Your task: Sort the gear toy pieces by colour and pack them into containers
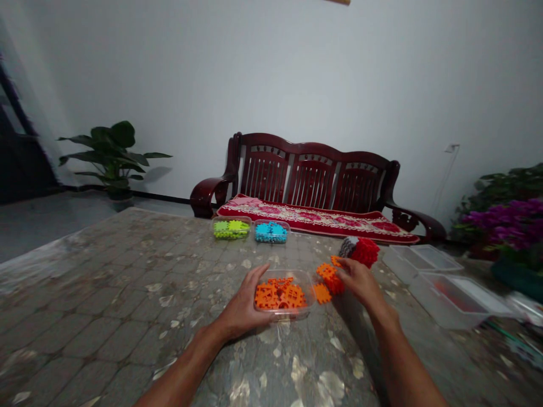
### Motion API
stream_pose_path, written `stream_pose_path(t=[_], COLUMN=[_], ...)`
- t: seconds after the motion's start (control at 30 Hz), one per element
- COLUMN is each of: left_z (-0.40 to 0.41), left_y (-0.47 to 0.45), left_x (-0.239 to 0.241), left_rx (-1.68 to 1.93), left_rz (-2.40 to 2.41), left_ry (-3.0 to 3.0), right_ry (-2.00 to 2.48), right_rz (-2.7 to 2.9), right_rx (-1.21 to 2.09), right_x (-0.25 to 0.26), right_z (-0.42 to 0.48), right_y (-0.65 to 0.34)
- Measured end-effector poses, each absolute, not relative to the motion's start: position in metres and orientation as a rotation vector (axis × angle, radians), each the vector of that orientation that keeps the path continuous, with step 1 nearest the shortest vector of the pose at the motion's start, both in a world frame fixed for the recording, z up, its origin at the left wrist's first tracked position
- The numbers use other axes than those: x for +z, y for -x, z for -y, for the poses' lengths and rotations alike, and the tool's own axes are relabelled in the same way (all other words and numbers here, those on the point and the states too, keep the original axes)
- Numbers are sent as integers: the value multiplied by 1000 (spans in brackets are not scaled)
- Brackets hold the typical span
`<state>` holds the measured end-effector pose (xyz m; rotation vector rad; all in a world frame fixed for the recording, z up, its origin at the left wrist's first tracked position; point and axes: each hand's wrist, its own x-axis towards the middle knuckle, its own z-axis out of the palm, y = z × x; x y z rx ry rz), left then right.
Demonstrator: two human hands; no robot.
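Note:
A clear plastic box (283, 312) filled with orange interlocking pieces sits on the table in front of me. My left hand (244, 305) is curled round the box's left side, holding it. My right hand (358, 280) reaches to the right of the box, its fingers closed on a clump of orange pieces (330, 278). One loose orange piece (322, 293) lies between the box and that hand. A block of red and grey pieces (360, 250) stands just beyond my right hand.
Two clear boxes stand farther back, one with green pieces (231, 228), one with blue pieces (271, 232). Empty clear containers and lids (449, 291) lie at the right. A dark wooden bench (309, 186) stands behind the table (106, 305); potted plants flank it.

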<state>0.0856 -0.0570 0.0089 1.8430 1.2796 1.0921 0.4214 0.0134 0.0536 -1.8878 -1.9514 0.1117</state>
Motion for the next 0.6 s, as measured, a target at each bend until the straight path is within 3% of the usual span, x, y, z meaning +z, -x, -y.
stream_pose_path(t=[0.17, 0.33, 0.6], left_z=[55, 56, 58], left_y=[-85, -85, -86], left_x=[5, 6, 11], left_rx=[1106, 1106, 1099], left_rz=[-1278, -1274, -1268], left_ry=[-1847, -1850, -1843], right_ry=[1960, 2023, 1460], right_rz=[2070, 2031, 2067], right_rx=[-116, -110, 508], right_x=[52, 50, 65], right_z=[-6, -5, -1], right_y=[-391, -388, -368])
